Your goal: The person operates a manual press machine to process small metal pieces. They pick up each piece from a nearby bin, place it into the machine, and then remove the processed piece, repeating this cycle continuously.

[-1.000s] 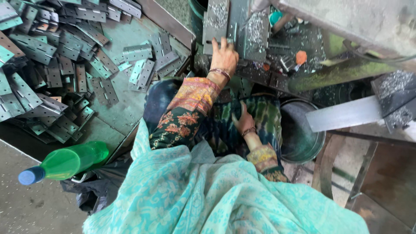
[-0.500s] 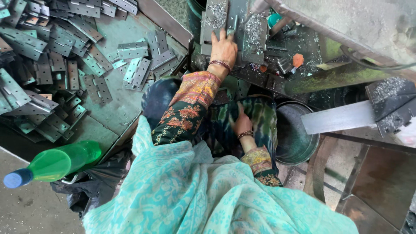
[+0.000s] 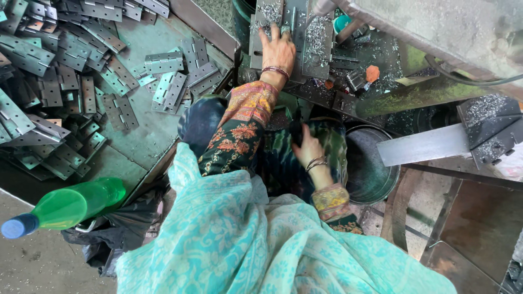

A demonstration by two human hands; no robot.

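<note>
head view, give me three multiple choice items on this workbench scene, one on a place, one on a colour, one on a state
1. Where does the pile of grey metal hinges lie?
A. on the green tray at the left
B. in the round dark bucket
C. on the lap

2. What colour is the body of the plastic bottle at lower left?
A. red
B. green
C. white

3. How is the left hand?
A. laid flat, fingers spread, on the grey metal plate
B. gripping the bottle
C. hanging in the air

Key: 1 A, hinges cover the tray; 2 B, green body with blue cap; 3 A, palm down on the plate among metal shavings.
</note>
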